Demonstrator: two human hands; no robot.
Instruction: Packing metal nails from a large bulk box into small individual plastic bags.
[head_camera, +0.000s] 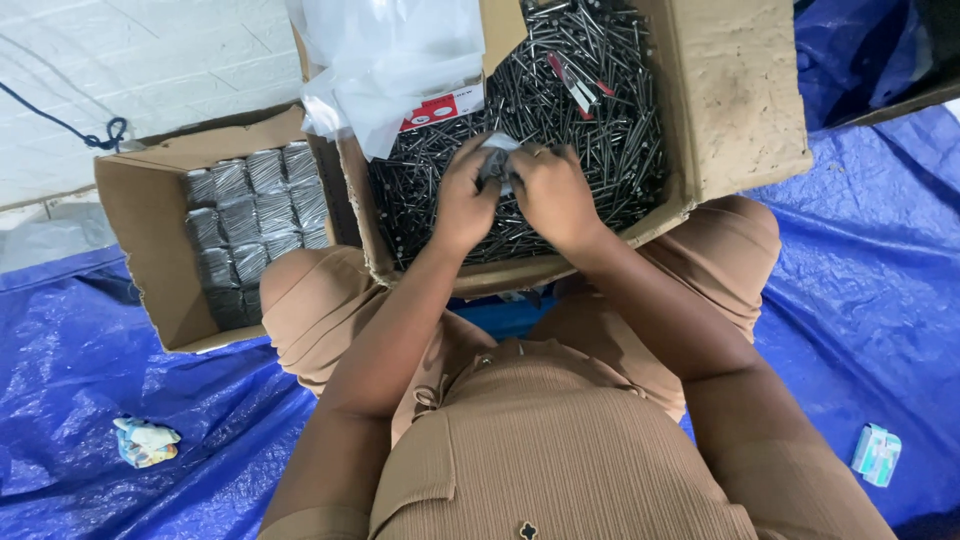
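Note:
A large cardboard box (745, 110) full of loose dark nails (590, 130) rests against my knees. Over the nails, my left hand (465, 195) and my right hand (552, 195) meet, both closed on a small clear plastic packet (497, 155) held between the fingertips. What is inside the packet is hidden by my fingers. A red-handled tool (575, 85) lies on the nails farther back. A sheet of clear plastic bags (390, 60) drapes over the box's left flap.
A second cardboard box (130, 210) to the left holds rows of filled clear packets (255, 215). Blue tarpaulin (860, 300) covers the floor. A crumpled wrapper (145, 442) lies at lower left, a small pale-blue packet (877, 453) at lower right.

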